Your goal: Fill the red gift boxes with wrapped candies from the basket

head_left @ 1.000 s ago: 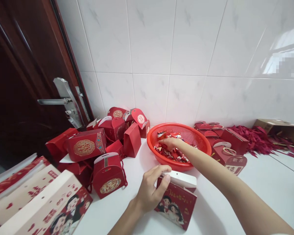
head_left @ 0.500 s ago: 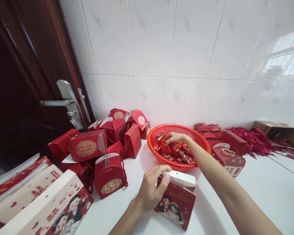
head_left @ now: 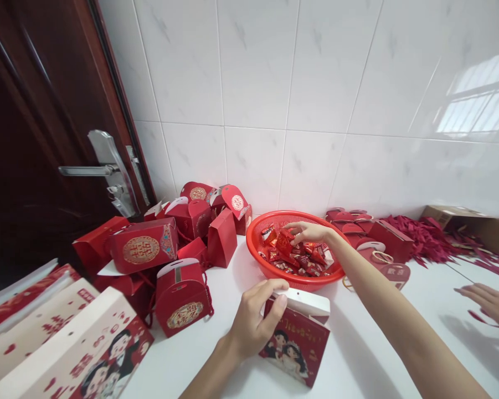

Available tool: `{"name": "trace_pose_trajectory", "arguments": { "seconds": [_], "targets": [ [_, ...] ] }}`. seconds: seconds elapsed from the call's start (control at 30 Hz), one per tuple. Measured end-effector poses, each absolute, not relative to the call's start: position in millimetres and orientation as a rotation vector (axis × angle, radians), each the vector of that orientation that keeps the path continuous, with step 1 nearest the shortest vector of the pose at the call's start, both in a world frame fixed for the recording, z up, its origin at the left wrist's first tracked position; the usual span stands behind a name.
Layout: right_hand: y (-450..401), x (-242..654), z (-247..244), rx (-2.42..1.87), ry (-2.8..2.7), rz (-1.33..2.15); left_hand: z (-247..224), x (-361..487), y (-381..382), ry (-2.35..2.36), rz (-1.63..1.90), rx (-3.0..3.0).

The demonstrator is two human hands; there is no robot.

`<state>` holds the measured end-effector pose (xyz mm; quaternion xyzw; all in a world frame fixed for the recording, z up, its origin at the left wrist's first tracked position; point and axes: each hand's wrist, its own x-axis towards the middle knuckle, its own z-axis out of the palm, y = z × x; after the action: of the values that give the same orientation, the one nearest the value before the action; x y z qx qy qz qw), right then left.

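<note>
My left hand point(head_left: 260, 316) grips the upper left edge of a red paper gift box point(head_left: 294, 346), which stands on the white table with a cartoon wedding couple on its front and a white flap at its top. My right hand point(head_left: 309, 233) reaches into a red plastic basket point(head_left: 255, 252) beyond the box. Its fingers are closed on a red-wrapped candy point(head_left: 286, 242), lifted a little over the other wrapped candies point(head_left: 303, 263). Part of that candy is behind my fingers.
Several red gift boxes point(head_left: 145, 249) are piled at left, with cream boxes point(head_left: 83, 338) in front of them. Right of the basket lie more red boxes point(head_left: 390, 241), dark red paper shreds point(head_left: 419, 241) and a cardboard box point(head_left: 469, 221). Another person's hand point(head_left: 492, 305) is at the right edge.
My right hand has closed on a red-wrapped candy and raised it slightly, shifting a little right. Another person's hand has come into view at right. My left hand still holds the box.
</note>
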<state>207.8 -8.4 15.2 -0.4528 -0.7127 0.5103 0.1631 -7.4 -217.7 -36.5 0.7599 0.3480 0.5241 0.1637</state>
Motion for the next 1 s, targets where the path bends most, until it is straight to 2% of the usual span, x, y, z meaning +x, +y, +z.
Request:
{"name": "trace_pose_trajectory", "arguments": {
  "seconds": [0.2,0.5,0.63,1.0],
  "targets": [
    [-16,219,11,-1.255,-1.760,1.636,-39,-8,-217,0.995,1.506,2.173],
    [-17,224,14,-0.823,-1.487,1.970,-40,-7,-217,0.996,1.508,2.178],
    [-17,222,18,-0.772,-1.400,2.067,-38,-7,-216,0.993,1.505,2.181],
    [-13,220,4,-1.021,-1.481,1.931,-41,-9,-217,0.987,1.495,2.180]
  ]
}}
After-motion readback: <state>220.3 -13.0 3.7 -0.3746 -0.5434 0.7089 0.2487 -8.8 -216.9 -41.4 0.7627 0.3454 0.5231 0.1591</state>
